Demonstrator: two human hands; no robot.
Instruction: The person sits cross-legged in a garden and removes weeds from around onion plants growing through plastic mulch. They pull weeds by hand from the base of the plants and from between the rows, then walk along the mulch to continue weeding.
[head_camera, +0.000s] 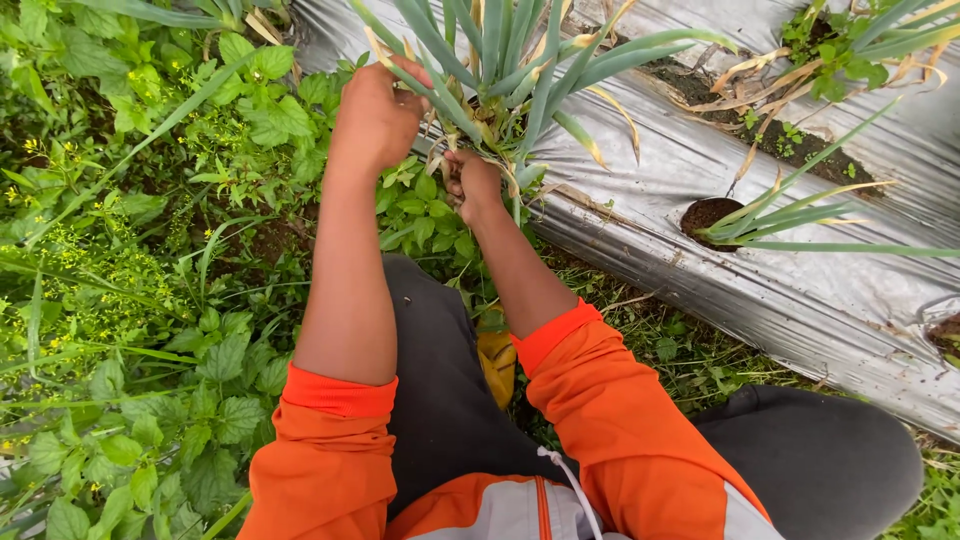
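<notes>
Green leek-like clump (500, 70) rises from the silver mulch sheet (800, 290), blades fanning up and away, with the left hand (378, 115) clamped high on the leaves while the right hand (470, 182), nearer the base, pinches dry stalks.

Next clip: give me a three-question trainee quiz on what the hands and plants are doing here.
1. True or false: the left hand grips the leek plant's leaves.
2. What does the right hand pinch? A) dry leaves at the plant's base B) a trowel C) a weed
3. What covers the bed? Silver plastic ____.

Key: 1 true; 2 A; 3 mulch.
</notes>
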